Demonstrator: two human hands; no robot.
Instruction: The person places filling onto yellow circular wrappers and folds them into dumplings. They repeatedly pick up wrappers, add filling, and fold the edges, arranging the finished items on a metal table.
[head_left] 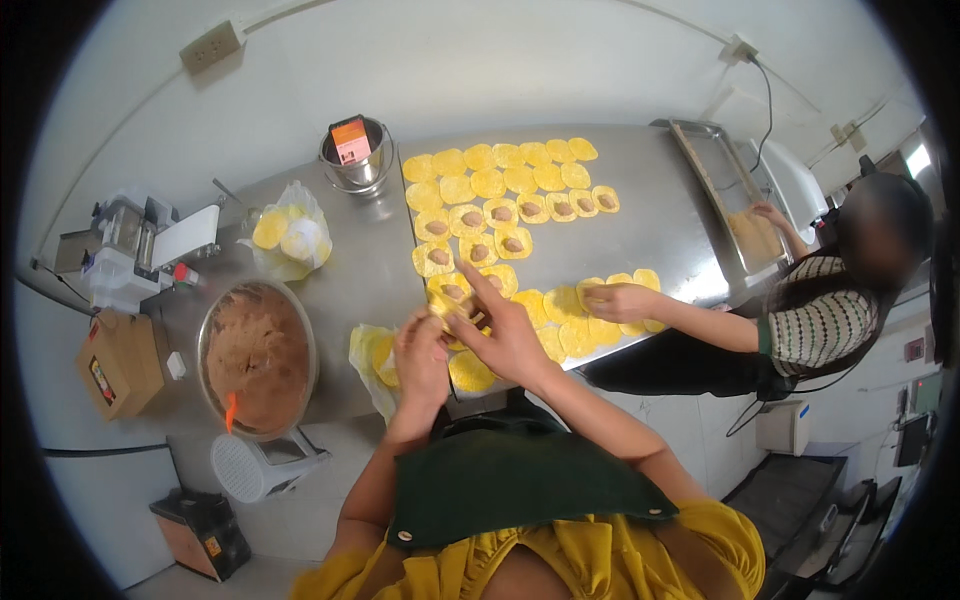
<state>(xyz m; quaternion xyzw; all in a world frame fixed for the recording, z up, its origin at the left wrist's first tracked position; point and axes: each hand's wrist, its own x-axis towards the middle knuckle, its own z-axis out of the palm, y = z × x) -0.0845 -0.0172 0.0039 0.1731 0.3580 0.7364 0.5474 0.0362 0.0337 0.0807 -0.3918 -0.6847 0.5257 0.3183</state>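
Right of the bowl (314,345), your left hand (422,358) pinches a yellow wrapper (436,300); your right hand (502,342): grip unclear. Align edges, press gently.

- Just left of the left hand (420,362): a bag (360,362) with dough rounds inside.
- Farther left: a bowl (313,345) of filling (252,345), then a box (128,365).
- Beyond the left hand, slightly left: a bucket (362,180).
- Beyond both hands: rows of rounds (488,183) on the table (655,220).
- Right of the right hand (508,342): a co-worker's hand (615,302) at more rounds.
- Far right, beyond the right hand: a tray (702,185).
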